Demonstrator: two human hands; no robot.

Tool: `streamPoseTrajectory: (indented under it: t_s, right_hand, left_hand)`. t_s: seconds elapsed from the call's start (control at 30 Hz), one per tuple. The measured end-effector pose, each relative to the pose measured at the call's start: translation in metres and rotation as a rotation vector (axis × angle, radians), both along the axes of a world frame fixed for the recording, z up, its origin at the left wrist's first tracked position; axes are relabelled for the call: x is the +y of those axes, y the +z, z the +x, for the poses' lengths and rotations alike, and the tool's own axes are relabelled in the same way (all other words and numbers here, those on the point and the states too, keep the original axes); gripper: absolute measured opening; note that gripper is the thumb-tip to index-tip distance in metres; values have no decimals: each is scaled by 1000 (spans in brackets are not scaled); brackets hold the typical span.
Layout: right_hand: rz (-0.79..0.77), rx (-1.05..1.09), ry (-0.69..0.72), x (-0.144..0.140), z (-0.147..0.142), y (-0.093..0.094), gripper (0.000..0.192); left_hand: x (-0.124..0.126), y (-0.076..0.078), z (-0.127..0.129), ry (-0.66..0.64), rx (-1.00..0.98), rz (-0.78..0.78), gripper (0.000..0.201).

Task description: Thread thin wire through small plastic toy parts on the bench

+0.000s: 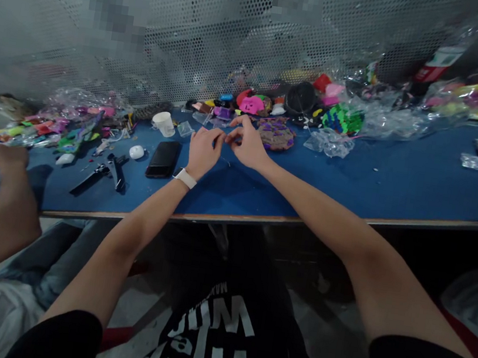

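Above the blue tabletop, my left hand [205, 152] and my right hand [246, 143] meet fingertip to fingertip. Closed, the left one has its fingers curled in and thumb pressed against them; a white band circles that wrist. The right pinches with thumb and forefinger while its other fingers bend loosely. What they hold is too small to make out, though a faint thin strand shows just below them. Right beside my right hand lies a brown lumpy disc with purple patches [276, 134]. A black phone-like slab [163, 159] rests left of my left wrist.
Along the perforated metal panel [224, 29] run clay pieces, a paper cup [163, 124], a black bowl [301, 98] and crumpled plastic wrap [393, 121]. A white case [136, 152] and black tool [104, 175] lie left. Another person's hand [7, 159] works at far left. A bottle [442, 62] leans right.
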State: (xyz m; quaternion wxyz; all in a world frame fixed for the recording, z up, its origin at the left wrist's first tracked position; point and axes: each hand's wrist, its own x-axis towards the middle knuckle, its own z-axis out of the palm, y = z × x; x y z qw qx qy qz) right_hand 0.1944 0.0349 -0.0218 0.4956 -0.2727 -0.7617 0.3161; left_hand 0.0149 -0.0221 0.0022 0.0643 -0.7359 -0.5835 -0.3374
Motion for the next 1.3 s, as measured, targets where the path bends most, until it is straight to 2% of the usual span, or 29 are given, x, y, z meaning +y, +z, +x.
streamPoseTrajectory:
  t_s: [0.2, 0.43, 0.53, 0.63, 0.73, 0.9, 1.1, 1.3]
  right_hand:
    - [38, -14, -7, 2, 1, -1, 46]
    - [247, -321, -186, 4, 16, 11, 20]
    - [298, -415, -230, 10, 24, 13, 23]
    - [312, -456, -172, 12, 32, 19, 28]
    - [235, -398, -93, 8, 36, 28, 38]
    - [13, -141, 19, -6, 29, 37, 61]
    - [-228, 92, 74, -14, 11, 33, 75]
    - [-364, 168, 74, -8, 6, 27, 80]
  left_hand:
    - [1, 0, 0, -23, 15, -13, 36]
    - [13, -13, -9, -183, -107, 80, 41]
    - [10, -12, -7, -222, -107, 76, 45]
    - [6, -9, -5, -243, -94, 63, 46]
    - [5, -5, -4, -224, -85, 58, 43]
    - [4, -3, -4, -175, -100, 79, 36]
    - [0, 2, -3, -166, -123, 116, 35]
    - [-1, 4, -3, -179, -122, 116, 37]
